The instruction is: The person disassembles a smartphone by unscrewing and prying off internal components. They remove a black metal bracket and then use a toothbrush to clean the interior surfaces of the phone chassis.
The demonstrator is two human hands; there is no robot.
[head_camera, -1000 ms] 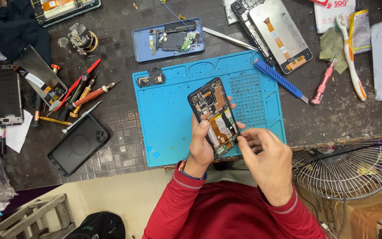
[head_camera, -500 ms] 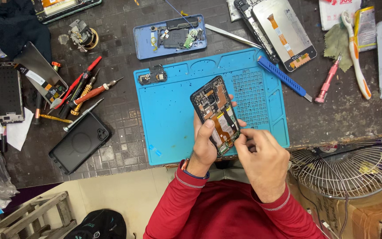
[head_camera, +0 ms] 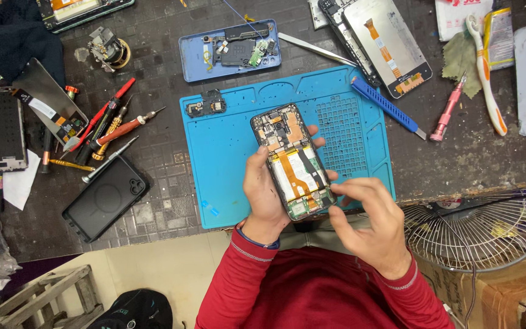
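Observation:
My left hand (head_camera: 262,190) grips an opened phone (head_camera: 292,159) from its left side, with the back cover off and the circuit boards, battery and orange ribbon cable showing. The phone is held tilted above the near part of a blue work mat (head_camera: 226,152). My right hand (head_camera: 369,219) has its fingertips pinched at the phone's lower right corner, touching the bottom board. Whether the fingers hold a small part there is too small to tell. Both sleeves are red.
A small black part (head_camera: 205,105) lies on the mat's far left corner. Beyond it lie a blue back cover (head_camera: 229,50) with parts, tweezers (head_camera: 316,49), a blue pry tool (head_camera: 388,106) and a display panel (head_camera: 391,45). Screwdrivers (head_camera: 112,129) and a black case (head_camera: 106,198) lie left; a fan grille (head_camera: 476,228) right.
The phone and both hands have stayed over the mat's near edge. My right fingers have shifted slightly along the phone's lower end. The view has drifted a little.

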